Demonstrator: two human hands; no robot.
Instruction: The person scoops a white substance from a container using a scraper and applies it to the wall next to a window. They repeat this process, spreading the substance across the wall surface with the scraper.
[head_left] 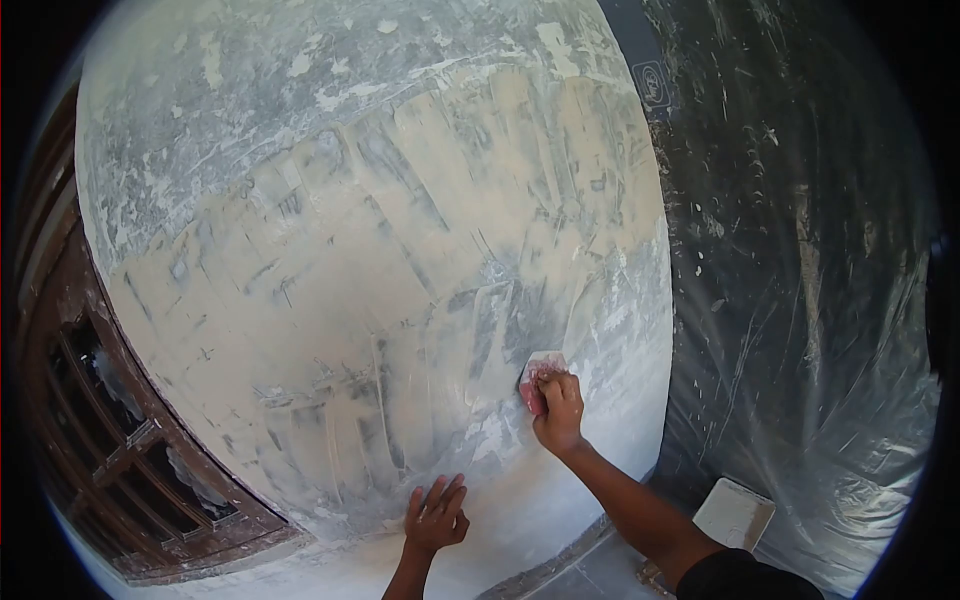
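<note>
My right hand (pixel 558 408) grips a small pink-handled putty scraper (pixel 541 372) and presses its blade against a wall (pixel 380 250) coated in beige and white filler. Wet grey streaks fan out just above the blade. My left hand (pixel 437 514) rests flat on the lower white part of the same wall, fingers spread, holding nothing. Both hands are at the lower middle of the head view, the left one below and to the left of the right.
A dark wooden window frame (pixel 120 440) with panes runs along the wall's left edge. Clear plastic sheeting (pixel 810 300), spattered with filler, hangs to the right. A flat white square board (pixel 735 513) lies on the floor near my right forearm.
</note>
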